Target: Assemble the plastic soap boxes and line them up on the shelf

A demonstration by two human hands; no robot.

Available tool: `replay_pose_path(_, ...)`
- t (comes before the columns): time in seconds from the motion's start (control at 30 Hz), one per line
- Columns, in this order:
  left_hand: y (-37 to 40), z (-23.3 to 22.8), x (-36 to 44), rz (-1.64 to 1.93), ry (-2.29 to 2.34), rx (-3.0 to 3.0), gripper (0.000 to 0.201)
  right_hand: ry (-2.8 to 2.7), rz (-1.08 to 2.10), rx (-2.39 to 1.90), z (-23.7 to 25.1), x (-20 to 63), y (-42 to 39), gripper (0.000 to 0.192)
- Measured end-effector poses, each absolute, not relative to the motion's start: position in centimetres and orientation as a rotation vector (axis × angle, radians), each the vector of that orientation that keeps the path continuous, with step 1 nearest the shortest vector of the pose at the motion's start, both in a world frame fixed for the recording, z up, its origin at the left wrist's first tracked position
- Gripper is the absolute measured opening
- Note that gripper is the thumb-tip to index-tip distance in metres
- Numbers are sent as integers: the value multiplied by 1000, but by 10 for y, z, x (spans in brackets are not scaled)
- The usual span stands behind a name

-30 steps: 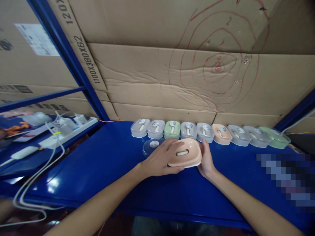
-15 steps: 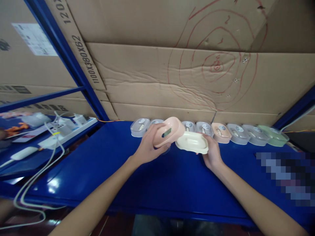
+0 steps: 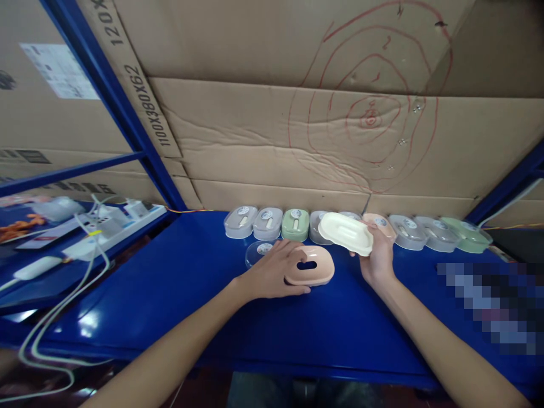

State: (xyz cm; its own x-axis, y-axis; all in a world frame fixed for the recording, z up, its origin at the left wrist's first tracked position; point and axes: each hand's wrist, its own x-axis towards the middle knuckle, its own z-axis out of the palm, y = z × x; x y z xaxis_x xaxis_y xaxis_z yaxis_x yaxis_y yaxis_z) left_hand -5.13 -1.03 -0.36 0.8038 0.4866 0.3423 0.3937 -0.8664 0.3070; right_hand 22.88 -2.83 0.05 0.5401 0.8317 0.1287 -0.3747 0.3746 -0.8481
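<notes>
The person's left hand, at the centre of the frame, rests on a peach-coloured soap-dish shell that lies flat on the blue worktop. The fingers curl over the shell's left end and hold it against the surface. A slot-shaped opening in the top of the shell shows the blue beneath it.

The right hand, just right of centre, holds a cream-white inner tray lifted clear of the worktop and tilted, its left end higher in the frame. The fingers close on the tray's right end from below; the thumb is hidden behind the tray. The tray is above and to the right of the peach shell, and the two parts are near but apart.

A clear lid with a round label lies on the worktop just left of the left hand, partly covered by it.

Along the back of the worktop, at mid-frame, a row of closed soap dishes runs from centre left to right: grey, green and peach ones, each under a clear lid with a round label. The raised tray covers part of the row.

Behind the row stand large cardboard cartons, one bearing red concentric rings drawn at the upper right of the frame. At the left edge, a white power strip with cables rests on a neighbouring blue shelf.
</notes>
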Motion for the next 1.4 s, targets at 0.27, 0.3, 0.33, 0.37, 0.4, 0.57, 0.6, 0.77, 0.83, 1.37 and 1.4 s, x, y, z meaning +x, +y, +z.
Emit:
replay_pose_path(0.27, -9, -7, -49, 569, 694, 2790, 75, -624, 874, -930, -2, 222, -30, 29)
replay_pose_path(0.3, -11, -8, -48, 546, 696, 2793, 81, -628, 877, -936, -2, 221, -30, 29)
replay_pose_path(0.33, -12, -9, -46, 516, 692, 2797, 87, -632, 878, -942, -2, 221, -30, 29)
replay_pose_path(0.37, -14, -10, -44, 479, 685, 2803, 90, -636, 878, -948, -2, 220, -30, 28)
replay_pose_path(0.4, -16, -11, -42, 442, 679, 2809, 92, -638, 877, -953, -2, 220, -31, 28)
replay_pose_path(0.57, -17, -12, -39, 413, 698, 2833, 84, -680, 909, -968, -2, 219, -33, 29)
replay_pose_path(0.6, -16, -10, -41, 434, 706, 2838, 81, -690, 920, -969, -1, 219, -33, 30)
replay_pose_path(0.77, -7, -2, -55, 462, 803, 2857, 67, -739, 928, -1016, 2, 221, -35, 37)
replay_pose_path(0.83, -4, 1, -62, 415, 835, 2861, 60, -772, 928, -1060, 4, 225, -34, 41)
replay_pose_path(1.37, 1, 13, -77, 369, 1069, 2782, 67, -1846, 594, -1512, 6, 276, -26, 27)
replay_pose_path(1.4, 1, 12, -76, 381, 1064, 2776, 70, -1873, 550, -1518, 4, 274, -27, 25)
